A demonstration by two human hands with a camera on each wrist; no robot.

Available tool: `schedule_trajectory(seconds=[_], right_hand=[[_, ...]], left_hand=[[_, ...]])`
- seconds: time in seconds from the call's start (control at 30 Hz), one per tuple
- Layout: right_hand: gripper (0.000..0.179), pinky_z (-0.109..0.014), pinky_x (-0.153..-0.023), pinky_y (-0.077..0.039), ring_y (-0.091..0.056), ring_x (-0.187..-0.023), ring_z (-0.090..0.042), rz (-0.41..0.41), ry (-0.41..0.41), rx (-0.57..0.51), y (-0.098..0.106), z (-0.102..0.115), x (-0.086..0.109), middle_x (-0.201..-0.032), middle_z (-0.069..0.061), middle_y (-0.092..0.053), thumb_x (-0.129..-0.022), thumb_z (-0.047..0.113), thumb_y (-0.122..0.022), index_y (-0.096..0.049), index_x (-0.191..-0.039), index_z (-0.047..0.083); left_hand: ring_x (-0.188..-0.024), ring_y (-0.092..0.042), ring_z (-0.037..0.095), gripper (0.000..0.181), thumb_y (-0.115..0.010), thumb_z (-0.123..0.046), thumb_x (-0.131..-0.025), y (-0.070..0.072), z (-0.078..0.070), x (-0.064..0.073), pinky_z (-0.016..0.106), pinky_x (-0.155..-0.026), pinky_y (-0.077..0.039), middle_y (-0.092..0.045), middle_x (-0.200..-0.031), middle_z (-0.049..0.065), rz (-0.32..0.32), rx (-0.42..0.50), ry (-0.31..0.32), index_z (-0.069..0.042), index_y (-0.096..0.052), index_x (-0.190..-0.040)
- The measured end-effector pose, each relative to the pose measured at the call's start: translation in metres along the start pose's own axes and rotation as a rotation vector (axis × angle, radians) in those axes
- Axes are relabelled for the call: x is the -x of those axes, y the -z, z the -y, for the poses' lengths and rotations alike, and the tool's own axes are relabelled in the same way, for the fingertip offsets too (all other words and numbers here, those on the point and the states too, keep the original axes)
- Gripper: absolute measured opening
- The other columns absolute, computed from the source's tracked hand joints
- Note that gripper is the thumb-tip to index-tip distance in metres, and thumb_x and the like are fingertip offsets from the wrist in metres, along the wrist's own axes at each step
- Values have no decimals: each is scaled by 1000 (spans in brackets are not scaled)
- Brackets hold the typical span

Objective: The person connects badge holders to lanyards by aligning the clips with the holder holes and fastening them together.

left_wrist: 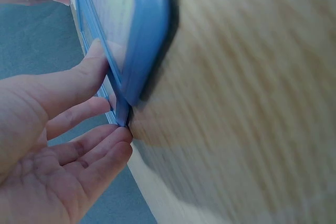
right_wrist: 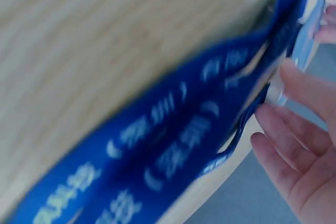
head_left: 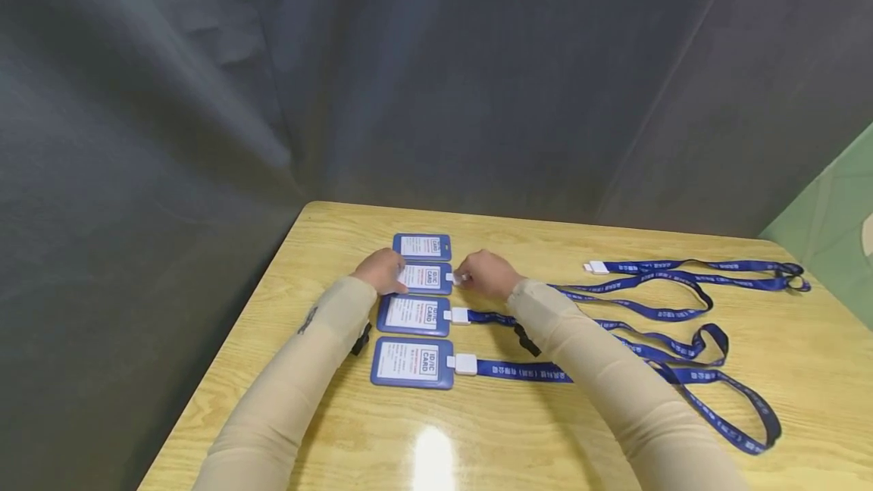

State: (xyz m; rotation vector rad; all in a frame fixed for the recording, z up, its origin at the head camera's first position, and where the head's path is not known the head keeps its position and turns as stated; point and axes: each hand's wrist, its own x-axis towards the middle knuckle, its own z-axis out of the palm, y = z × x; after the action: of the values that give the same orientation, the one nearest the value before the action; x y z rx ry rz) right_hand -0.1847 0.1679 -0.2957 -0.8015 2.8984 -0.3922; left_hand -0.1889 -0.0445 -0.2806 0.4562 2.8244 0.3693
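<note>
Four blue ID card holders lie in a column on the table. My left hand [head_left: 383, 271] grips the left end of the second ID card holder [head_left: 424, 279] from the back, its thumb along the near edge. At that holder's right end, my right hand [head_left: 487, 275] pinches the white clip [right_wrist: 275, 93] of a blue lanyard [head_left: 655, 314] between thumb and fingertips. The lanyard's strap trails right, partly hidden behind the right hand and forearm. In the left wrist view, a nearer card holder [left_wrist: 149, 30] stands in front of the gripped one.
The backmost card holder [head_left: 423, 246] has no lanyard attached. Two nearer holders [head_left: 414, 315], [head_left: 412, 362] have white clips and lanyards at their right ends. Another lanyard [head_left: 696, 270] lies at the back right of the wooden table [head_left: 341, 430]. A dark curtain [head_left: 477, 82] hangs behind.
</note>
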Motion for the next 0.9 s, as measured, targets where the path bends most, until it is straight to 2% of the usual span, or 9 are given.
schedule_trajectory(seconds=[0.1,0.2,0.37,0.5,0.7,0.9], right_hand=[[26,-37,-88,-53,-65,-103,-24,17,-13,-10,2,-11,5,-111,-10,-69,-87,16,-65,-68,-111,7],[32,-40,-87,-53,-64,-104,-27,-21,-27,-13,9,-29,12,-115,-13,-67,-87,19,-65,-65,-115,4],[29,-41,-80,-55,-66,-94,-31,-118,-45,29,28,-66,34,-108,-19,-68,-85,13,-67,-66,-110,-2],[27,-45,-82,-54,-65,-93,-33,-142,-115,45,43,-93,56,-104,-20,-69,-85,11,-67,-67,-107,-3],[24,-50,-82,-52,-63,-92,-37,-135,-234,49,53,-128,82,-102,-23,-67,-85,8,-65,-66,-106,-5],[25,-52,-83,-51,-61,-92,-41,-90,-281,47,44,-152,95,-102,-28,-65,-86,8,-64,-64,-105,-8]], left_hand=[[-119,-53,32,52,-75,-20,-78,-4,1,-1,39,-105,-40,-58,-125,19,9,7,-2,3,-57,-121],[-119,-53,31,52,-75,-20,-78,-7,1,-2,39,-105,-40,-58,-125,18,9,13,0,3,-58,-121],[-119,-53,32,52,-75,-21,-77,-9,2,-1,40,-105,-40,-58,-124,18,3,11,-4,3,-58,-120],[-119,-53,32,52,-75,-21,-77,-8,4,1,40,-105,-40,-58,-124,18,2,4,-10,2,-58,-121],[-118,-53,32,52,-75,-21,-77,-3,6,5,41,-104,-41,-58,-123,19,-5,2,-20,3,-58,-120],[-117,-54,33,52,-76,-21,-77,0,8,8,41,-104,-41,-59,-122,20,-14,-15,-45,4,-58,-119]])
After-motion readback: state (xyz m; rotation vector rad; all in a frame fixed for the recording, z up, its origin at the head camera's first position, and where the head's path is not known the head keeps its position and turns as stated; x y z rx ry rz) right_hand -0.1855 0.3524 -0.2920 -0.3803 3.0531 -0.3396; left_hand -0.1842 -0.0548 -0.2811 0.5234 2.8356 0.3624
